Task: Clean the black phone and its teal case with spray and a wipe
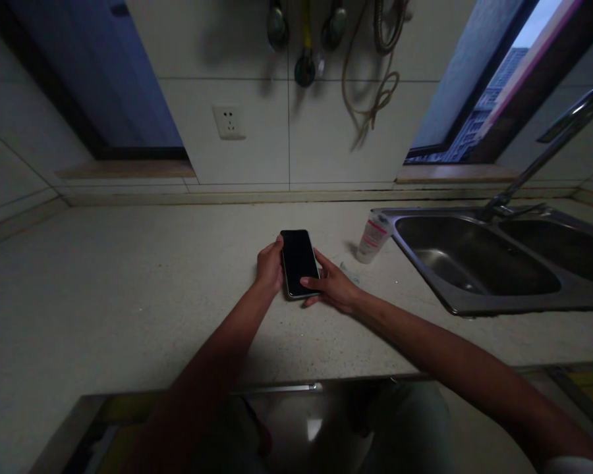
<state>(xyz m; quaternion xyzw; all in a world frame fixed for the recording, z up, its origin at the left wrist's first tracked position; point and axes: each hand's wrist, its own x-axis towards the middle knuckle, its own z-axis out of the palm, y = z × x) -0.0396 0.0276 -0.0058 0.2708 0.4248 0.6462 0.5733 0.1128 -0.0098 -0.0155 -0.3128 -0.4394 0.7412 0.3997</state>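
A smartphone (pixel 299 260) with a dark screen is held over the pale countertop (pixel 168 276), its screen facing up toward me. My left hand (pixel 270 266) grips its left edge, thumb near the top corner. Along the right edge my right hand (pixel 333 283) holds it too, with the thumb lying over the lower part of the screen and the fingers partly hidden underneath. Just right of my right hand stands a clear plastic cup (pixel 374 237) with pink print, leaning slightly. A small clear scrap of plastic (pixel 350 272) lies between the cup and my hand.
A steel double sink (pixel 449 306) with a tall faucet (pixel 534 164) is set into the counter on the right. On the tiled wall are a power socket (pixel 228 123), pipe valves and a tied cord (pixel 375 108). Windows flank the wall. The counter's front edge runs below my forearms.
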